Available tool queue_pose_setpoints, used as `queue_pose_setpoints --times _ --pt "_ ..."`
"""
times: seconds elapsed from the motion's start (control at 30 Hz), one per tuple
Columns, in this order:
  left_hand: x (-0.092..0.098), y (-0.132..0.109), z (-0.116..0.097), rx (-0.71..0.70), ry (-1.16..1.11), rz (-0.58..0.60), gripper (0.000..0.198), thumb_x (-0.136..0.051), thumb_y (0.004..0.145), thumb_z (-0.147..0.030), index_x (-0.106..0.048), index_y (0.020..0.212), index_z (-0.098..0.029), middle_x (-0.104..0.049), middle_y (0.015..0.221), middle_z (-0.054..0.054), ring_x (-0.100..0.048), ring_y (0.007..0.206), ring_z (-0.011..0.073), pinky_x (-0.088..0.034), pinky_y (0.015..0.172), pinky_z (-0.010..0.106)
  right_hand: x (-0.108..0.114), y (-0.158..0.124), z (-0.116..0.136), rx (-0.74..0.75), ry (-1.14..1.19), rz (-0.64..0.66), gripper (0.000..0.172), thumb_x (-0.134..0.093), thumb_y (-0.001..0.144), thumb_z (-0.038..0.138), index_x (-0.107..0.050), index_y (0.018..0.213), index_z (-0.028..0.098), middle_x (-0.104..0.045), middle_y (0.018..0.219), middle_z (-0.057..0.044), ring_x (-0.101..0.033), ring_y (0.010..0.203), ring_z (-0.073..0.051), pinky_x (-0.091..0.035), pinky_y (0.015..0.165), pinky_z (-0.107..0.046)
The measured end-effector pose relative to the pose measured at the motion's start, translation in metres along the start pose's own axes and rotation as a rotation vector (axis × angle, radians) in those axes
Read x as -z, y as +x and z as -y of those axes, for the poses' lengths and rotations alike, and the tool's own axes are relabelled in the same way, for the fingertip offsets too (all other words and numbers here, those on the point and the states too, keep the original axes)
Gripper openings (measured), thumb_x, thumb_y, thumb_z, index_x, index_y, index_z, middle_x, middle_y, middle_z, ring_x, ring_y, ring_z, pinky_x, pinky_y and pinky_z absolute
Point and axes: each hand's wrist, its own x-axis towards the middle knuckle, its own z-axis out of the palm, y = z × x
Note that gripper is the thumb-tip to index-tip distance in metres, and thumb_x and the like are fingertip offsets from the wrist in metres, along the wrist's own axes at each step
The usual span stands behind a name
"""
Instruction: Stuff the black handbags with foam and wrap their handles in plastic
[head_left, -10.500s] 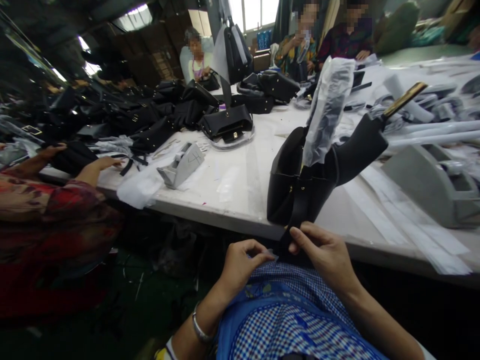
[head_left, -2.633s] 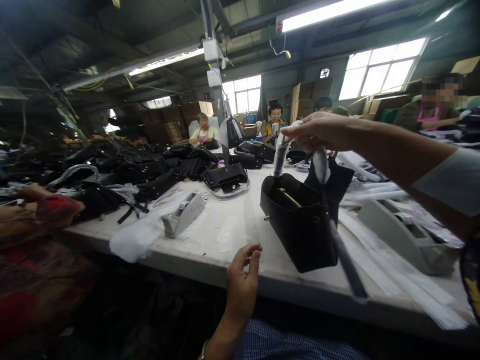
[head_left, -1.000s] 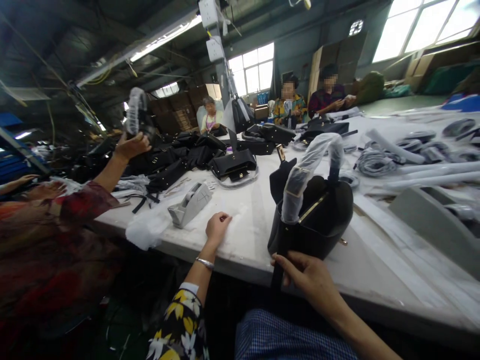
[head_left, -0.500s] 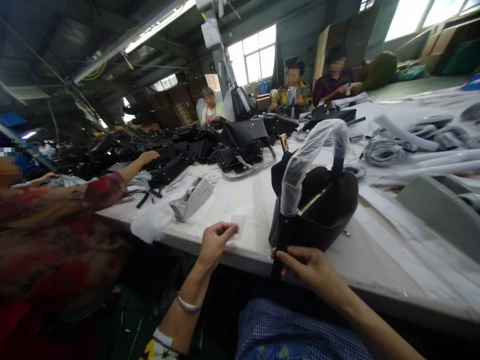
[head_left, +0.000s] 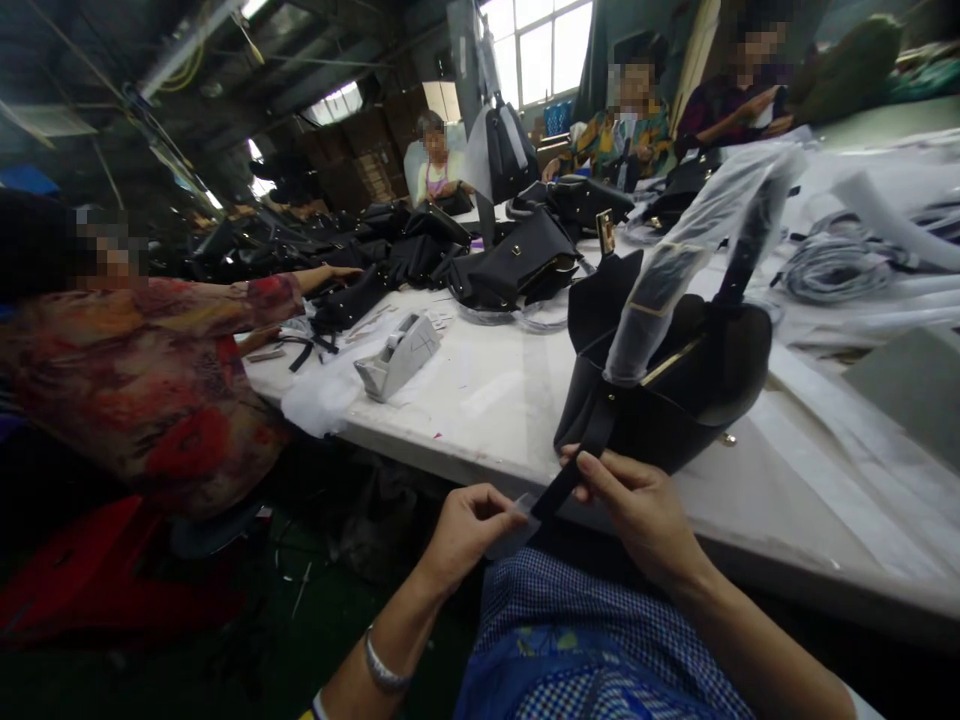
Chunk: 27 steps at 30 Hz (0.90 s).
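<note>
A black handbag point(head_left: 660, 425) stands tilted near the table edge, its handle wrapped in translucent white film point(head_left: 660, 285). From its near side hangs a flat black strap point(head_left: 556, 490). My right hand point(head_left: 646, 505) is closed on this strap just below the bag, thumb against fingers. Lower down, my left hand point(head_left: 472, 530) pinches a small clear plastic piece point(head_left: 517, 532) between thumb and fingertips. The plastic lies against the strap's lower end; whether it encloses the end, I cannot tell.
On the white table point(head_left: 495, 400) stands a grey tape dispenser point(head_left: 401, 358). Black bags point(head_left: 517, 262) are heaped behind it. Wrapped coiled straps point(head_left: 836, 265) lie right. A co-worker in a red-patterned top point(head_left: 150, 370) reaches in from the left; other people sit across the table.
My left hand has brought the clear plastic from over the table edge right and down to the strap's end. My right hand has pulled the strap outward to a slant. The view has shifted.
</note>
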Motion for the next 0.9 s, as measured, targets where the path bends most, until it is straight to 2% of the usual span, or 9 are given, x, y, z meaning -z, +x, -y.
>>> queue_pose_setpoints --times 0.07,0.2,0.3,0.53,0.63,0.77,0.9 --pt "-0.001 -0.002 0.001 0.001 0.018 0.01 0.027 -0.083 0.07 -0.039 -0.073 0.07 -0.013 -0.073 0.07 0.006 -0.063 0.065 0.0144 -0.046 0.064 0.024 -0.004 0.001 -0.001 0.012 0.015 -0.033 0.03 -0.066 0.089 0.045 -0.074 0.074 0.02 -0.065 0.071 -0.001 -0.061 0.08 -0.017 -0.045 0.08 -0.03" --pt "-0.001 -0.004 0.001 0.021 -0.012 0.022 0.028 -0.083 0.07 -0.04 -0.073 0.071 -0.013 -0.073 0.069 0.006 -0.062 0.063 0.0143 -0.045 0.062 0.024 -0.008 0.002 -0.003 0.023 0.051 -0.064 0.024 -0.067 0.089 0.043 -0.077 0.098 0.023 -0.063 0.067 0.002 -0.058 0.069 -0.014 -0.047 0.073 -0.029" --pt "-0.003 -0.006 0.0 0.021 -0.038 0.031 0.027 -0.084 0.069 -0.039 -0.074 0.071 -0.014 -0.073 0.07 0.006 -0.063 0.064 0.0144 -0.046 0.064 0.024 -0.009 0.003 -0.004 0.027 0.046 -0.06 0.025 -0.067 0.089 0.043 -0.077 0.101 0.023 -0.063 0.067 0.002 -0.058 0.068 -0.014 -0.047 0.07 -0.028" --pt "-0.009 -0.007 -0.004 0.051 -0.128 0.018 0.025 -0.083 0.07 -0.038 -0.078 0.078 -0.014 -0.075 0.073 0.007 -0.063 0.064 0.0157 -0.046 0.062 0.024 -0.009 0.003 0.0 0.019 -0.05 -0.04 0.028 -0.066 0.088 0.046 -0.077 0.089 0.02 -0.062 0.068 0.0 -0.059 0.071 -0.017 -0.047 0.074 -0.03" --pt "-0.016 -0.006 -0.009 0.027 -0.151 0.025 0.028 -0.078 0.075 -0.041 -0.079 0.084 -0.014 -0.076 0.079 0.008 -0.065 0.068 0.0175 -0.047 0.063 0.025 -0.009 0.003 0.003 0.026 -0.101 -0.034 0.034 -0.064 0.089 0.048 -0.073 0.074 0.019 -0.057 0.066 0.0 -0.057 0.07 -0.017 -0.046 0.072 -0.03" --pt "-0.03 -0.003 -0.02 0.025 -0.207 -0.003 0.035 -0.075 0.077 -0.047 -0.079 0.087 -0.014 -0.076 0.078 0.008 -0.064 0.067 0.0176 -0.047 0.061 0.025 -0.008 0.003 0.008 0.048 -0.176 -0.024 0.047 -0.062 0.088 0.051 -0.059 0.054 0.019 -0.054 0.065 -0.001 -0.054 0.067 -0.016 -0.044 0.068 -0.029" --pt "-0.043 0.005 -0.032 -0.025 -0.27 0.001 0.034 -0.073 0.079 -0.046 -0.079 0.086 -0.014 -0.076 0.08 0.007 -0.065 0.069 0.0169 -0.048 0.063 0.024 -0.002 0.002 0.009 0.034 -0.11 0.006 0.05 -0.054 0.093 0.053 -0.06 0.057 0.019 -0.059 0.067 -0.003 -0.054 0.066 -0.016 -0.044 0.066 -0.029"
